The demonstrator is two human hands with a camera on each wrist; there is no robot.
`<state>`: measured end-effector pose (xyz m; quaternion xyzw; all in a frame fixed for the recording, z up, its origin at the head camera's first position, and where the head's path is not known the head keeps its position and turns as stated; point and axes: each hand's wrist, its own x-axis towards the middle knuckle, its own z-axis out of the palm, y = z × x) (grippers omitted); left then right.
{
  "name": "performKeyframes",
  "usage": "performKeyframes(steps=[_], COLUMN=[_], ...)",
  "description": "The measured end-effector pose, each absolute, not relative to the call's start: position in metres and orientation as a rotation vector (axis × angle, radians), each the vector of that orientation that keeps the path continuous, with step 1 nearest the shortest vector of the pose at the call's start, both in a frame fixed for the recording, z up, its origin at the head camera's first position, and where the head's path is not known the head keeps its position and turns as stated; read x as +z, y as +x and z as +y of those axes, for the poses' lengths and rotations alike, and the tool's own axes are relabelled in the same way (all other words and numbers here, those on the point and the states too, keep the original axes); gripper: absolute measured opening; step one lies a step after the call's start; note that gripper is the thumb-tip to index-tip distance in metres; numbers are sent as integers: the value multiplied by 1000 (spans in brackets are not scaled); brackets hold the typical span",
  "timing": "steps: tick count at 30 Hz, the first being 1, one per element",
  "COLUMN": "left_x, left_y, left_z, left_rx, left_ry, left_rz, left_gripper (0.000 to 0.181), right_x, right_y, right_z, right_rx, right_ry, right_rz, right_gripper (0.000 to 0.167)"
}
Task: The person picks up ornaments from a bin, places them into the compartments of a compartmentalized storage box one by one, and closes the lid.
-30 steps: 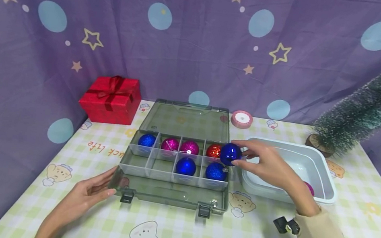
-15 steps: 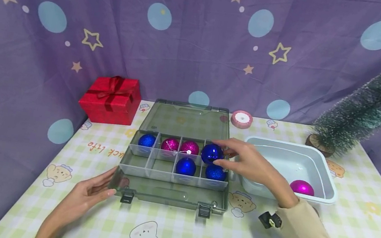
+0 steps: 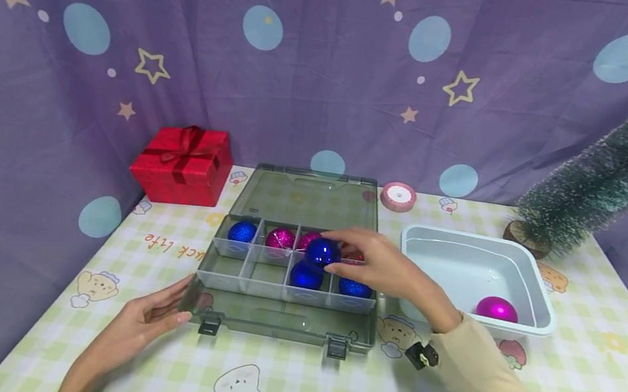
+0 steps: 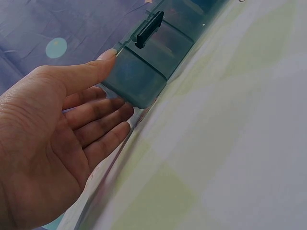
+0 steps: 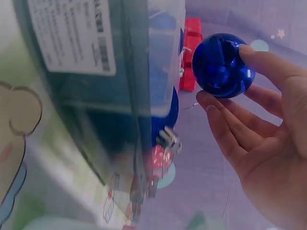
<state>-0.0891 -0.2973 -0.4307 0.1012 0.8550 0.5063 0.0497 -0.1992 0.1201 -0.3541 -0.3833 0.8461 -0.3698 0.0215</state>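
A divided, see-through grey box (image 3: 279,318) lies with its lid laid back, holding blue, pink and red balls in several compartments. My right hand (image 3: 382,266) pinches a shiny blue ball (image 3: 322,253) above the box's middle, over a pink ball and a second blue ball (image 3: 305,276). In the right wrist view, thumb and fingertips of the hand (image 5: 268,120) grip the shiny ball (image 5: 223,65), clear of the box. My left hand (image 3: 136,325) touches the box's front left corner; in the left wrist view the hand (image 4: 62,129) has its fingers relaxed against the box end (image 4: 136,79).
A pale blue tub (image 3: 540,318) with a pink ball (image 3: 497,309) stands right of the box. Behind are a ribbon roll (image 3: 398,196) and, far right, a small artificial tree (image 3: 607,170). A red gift box (image 3: 182,167) sits at the back left.
My right hand has carried the shiny blue ball leftward, from the box's right edge to above its middle. The pink ball in the tub has come into fuller view. My left hand has stayed put.
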Motion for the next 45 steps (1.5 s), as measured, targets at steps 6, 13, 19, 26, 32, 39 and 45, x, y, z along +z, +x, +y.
performKeyframes(steps=[6,13,19,26,32,39,45], left_x=[-429,-428,-429,-429,-430,-430,-429], left_y=[-89,-90,-89,-89,-90,-89,-90], left_z=[-297,-296,-297,-297,-297,-297,-297], left_rx=[1542,1522,1531,1537,1533,1547,1526], left_ry=[255,228,248,251,246,250,248], left_rz=[2596,2598,2606,2599,2597,2581,2593], left_gripper=[65,66,65,66,66,66,65], right_x=[-354,-354,-354,-356,-358,-357,-358], right_y=[-200,-205,-209,-212,-214,-213,-211], right_z=[105,89,75,64,61,60,59], right_rx=[-1140,-1142,-1077,-1001,-981,-966,-964], right_ry=[-1170,-1229,-1253,-1311,-1312,-1312,-1308], right_rz=[2562,2505,2504,2523,2525,2524,2523], right_gripper=[55,53,52,50,51,53,52])
